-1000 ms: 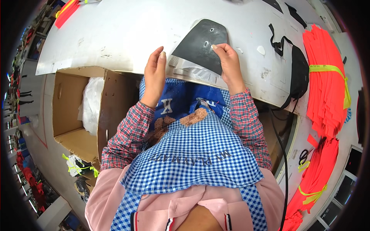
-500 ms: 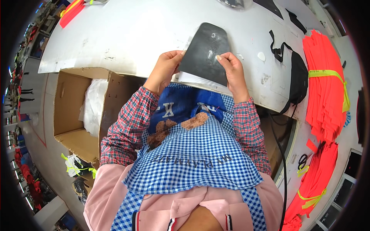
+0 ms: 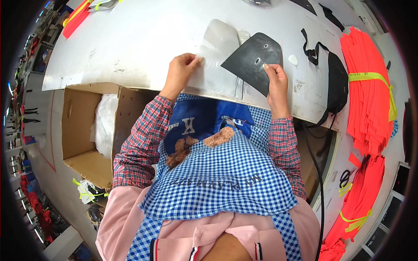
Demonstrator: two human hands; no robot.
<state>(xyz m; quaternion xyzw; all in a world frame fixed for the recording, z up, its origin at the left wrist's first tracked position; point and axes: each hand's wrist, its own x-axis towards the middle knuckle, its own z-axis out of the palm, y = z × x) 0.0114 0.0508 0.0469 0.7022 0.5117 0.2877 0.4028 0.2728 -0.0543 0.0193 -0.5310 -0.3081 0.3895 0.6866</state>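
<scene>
Between thumb and fingers, my left hand [image 3: 183, 71] pinches the left edge of a translucent ribbed plastic sheet [image 3: 216, 56]. My right hand [image 3: 277, 82] grips a black tapered panel [image 3: 257, 58] with small holes in it, thumb on top. The panel is tilted and covers the right part of the clear sheet. Both pieces are over the near edge of the white table [image 3: 143, 43]. Another translucent ribbed piece [image 3: 243, 35] shows partly behind the panel.
Orange-red fabric strips [image 3: 365, 91] tied with yellow bands lie at the right. Nearer are a black bag [image 3: 337, 82], a white oval piece [image 3: 293, 60] and scissors [image 3: 345, 177]. A cardboard box [image 3: 89, 161] with plastic-wrapped contents stands left, below the table. A black cable [image 3: 321, 187] hangs at the right.
The black panel has turned and moved right with my right hand, apart from the clear sheet that it covered. My left hand has shifted slightly left and now holds only the clear sheet.
</scene>
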